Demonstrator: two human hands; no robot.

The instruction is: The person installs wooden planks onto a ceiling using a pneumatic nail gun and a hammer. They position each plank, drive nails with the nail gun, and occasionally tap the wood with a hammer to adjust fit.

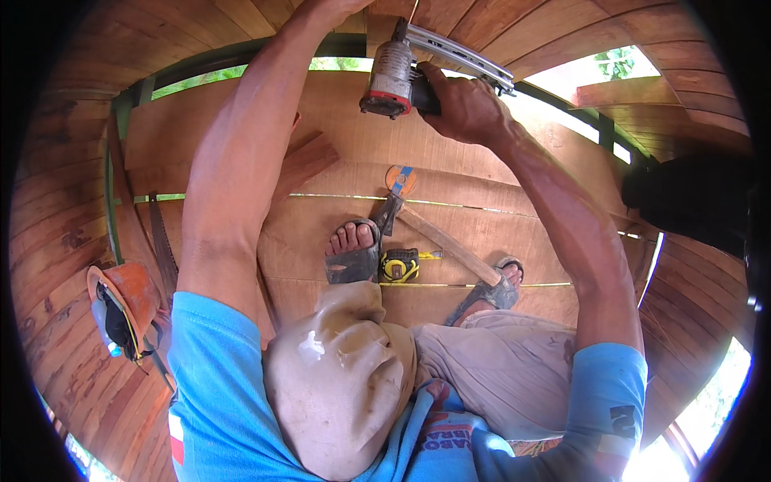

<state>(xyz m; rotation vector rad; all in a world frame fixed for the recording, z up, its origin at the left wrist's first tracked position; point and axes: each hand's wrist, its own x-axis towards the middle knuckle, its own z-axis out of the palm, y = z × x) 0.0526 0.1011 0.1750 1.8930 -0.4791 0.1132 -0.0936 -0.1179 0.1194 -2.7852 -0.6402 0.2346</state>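
Note:
My right hand (468,106) is wrapped round the black handle of a nail gun (391,74). The tool has a ribbed silver body, a red band and a long metal magazine, and its nose end is close to the wood planks (514,28) at the top of the view. Up at the top edge, my left hand (344,5) reaches against or near the planks to the left of the nail gun. The picture's edge cuts off its fingers, so their grip is hidden.
Between my sandalled feet lie a hammer (446,241) with a wooden handle, a yellow-black tape measure (399,265) and an orange disc (401,180). Reddish wood offcuts (309,163) lie beyond. A handsaw (162,241) and an orange helmet (128,297) are at the left wall.

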